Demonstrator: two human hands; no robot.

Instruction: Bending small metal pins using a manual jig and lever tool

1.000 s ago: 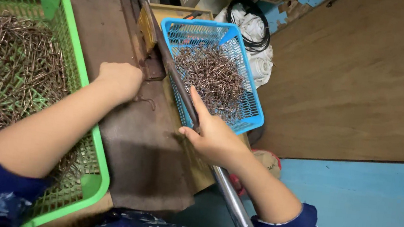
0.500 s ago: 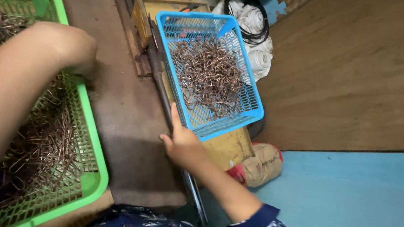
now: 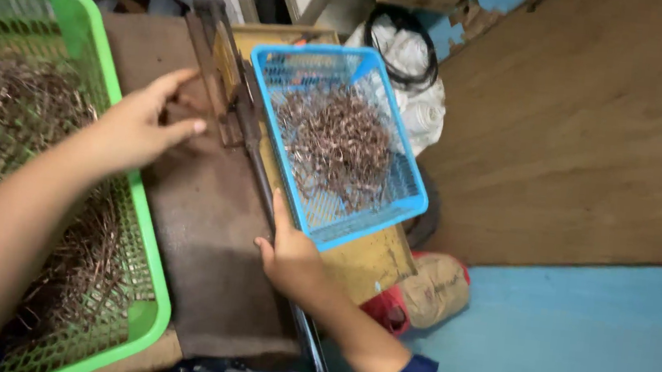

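My left hand (image 3: 136,124) hovers with fingers spread over the dark brown work surface (image 3: 203,230), just right of the green basket (image 3: 147,232), which is full of thin brown metal pieces. Its fingertips reach toward the metal cutter base (image 3: 215,75). My right hand (image 3: 289,257) is closed around the long metal lever handle (image 3: 266,183) that runs along the surface's right edge. Beside that hand sits a blue basket (image 3: 407,206) with a heap of short brown metal pieces.
The blue basket rests on a yellow wooden block (image 3: 368,264). A white bag with a black cord (image 3: 415,88) lies behind it, and a tan and red sack (image 3: 426,290) lies on the blue floor (image 3: 576,351). A wooden board (image 3: 600,124) leans at right.
My left hand has come out of the green basket toward the cutter base, fingers spread. My right hand stays on the lever handle. The camera view has shifted.
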